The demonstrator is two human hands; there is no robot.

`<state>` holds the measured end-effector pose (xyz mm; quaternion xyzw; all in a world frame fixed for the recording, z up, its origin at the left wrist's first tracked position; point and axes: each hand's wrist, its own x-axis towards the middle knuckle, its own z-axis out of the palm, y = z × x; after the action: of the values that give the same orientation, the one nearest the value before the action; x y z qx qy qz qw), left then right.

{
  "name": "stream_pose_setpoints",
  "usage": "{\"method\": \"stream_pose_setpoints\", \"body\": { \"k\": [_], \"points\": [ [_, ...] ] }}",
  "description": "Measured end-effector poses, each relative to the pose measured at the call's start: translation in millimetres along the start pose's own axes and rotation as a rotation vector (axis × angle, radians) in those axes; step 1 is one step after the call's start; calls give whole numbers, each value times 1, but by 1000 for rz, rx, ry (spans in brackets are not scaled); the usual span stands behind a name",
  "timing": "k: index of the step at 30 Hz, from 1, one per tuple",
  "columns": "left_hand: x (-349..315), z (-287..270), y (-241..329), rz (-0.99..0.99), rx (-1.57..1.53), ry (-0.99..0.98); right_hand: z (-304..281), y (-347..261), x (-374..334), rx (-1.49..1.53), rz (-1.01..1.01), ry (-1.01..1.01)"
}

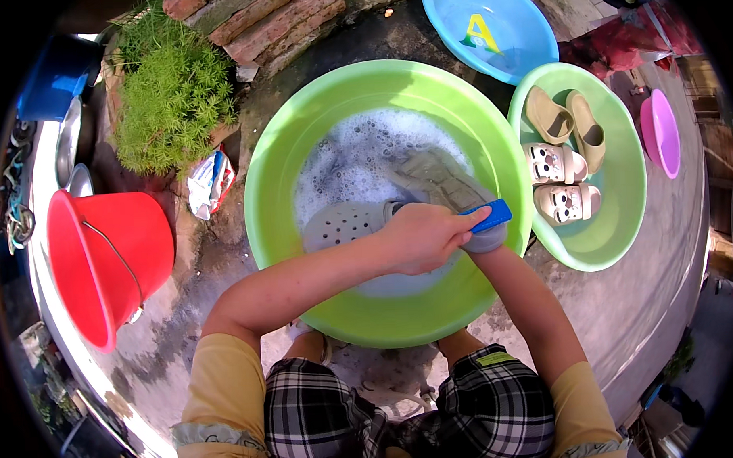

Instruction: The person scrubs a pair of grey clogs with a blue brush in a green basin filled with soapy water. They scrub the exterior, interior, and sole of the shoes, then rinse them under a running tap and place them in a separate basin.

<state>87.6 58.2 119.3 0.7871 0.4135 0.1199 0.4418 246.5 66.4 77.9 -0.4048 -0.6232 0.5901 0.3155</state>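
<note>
A wide green basin [292, 300] of foamy water [371, 132] stands between my feet. My left hand [419, 237] reaches across it, closed around a blue scrub brush [495, 215]; its bristles are hidden. The brush lies against the heel end of a grey clog [433, 176], whose sole faces up, its toe end down in the suds. My right hand [487, 247] goes into that clog at the heel and holds it tilted; its fingers are hidden. Another grey clog [338, 223], with holes in its upper, lies in the suds left of my hands.
At the right, a pale green basin [613, 232] holds olive clogs [587, 132] and white clogs [566, 203]. Behind it sits a blue basin [513, 26]; farther right, a pink basin [663, 134]. A red bucket [137, 253], a torn packet [210, 184] and a leafy plant [168, 107] are left.
</note>
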Motion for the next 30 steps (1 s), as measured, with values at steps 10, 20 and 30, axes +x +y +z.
{"method": "stream_pose_setpoints", "body": {
  "k": [10,20,30],
  "points": [
    [3,-3,-27,-89,-97,65,-2,2,3,-677,-68,-31],
    [11,-10,-45,-250,33,65,-12,27,-5,-1102,-288,-65],
    [13,-21,-42,-290,56,88,-10,-4,1,-1239,-441,-108]
  ]
}}
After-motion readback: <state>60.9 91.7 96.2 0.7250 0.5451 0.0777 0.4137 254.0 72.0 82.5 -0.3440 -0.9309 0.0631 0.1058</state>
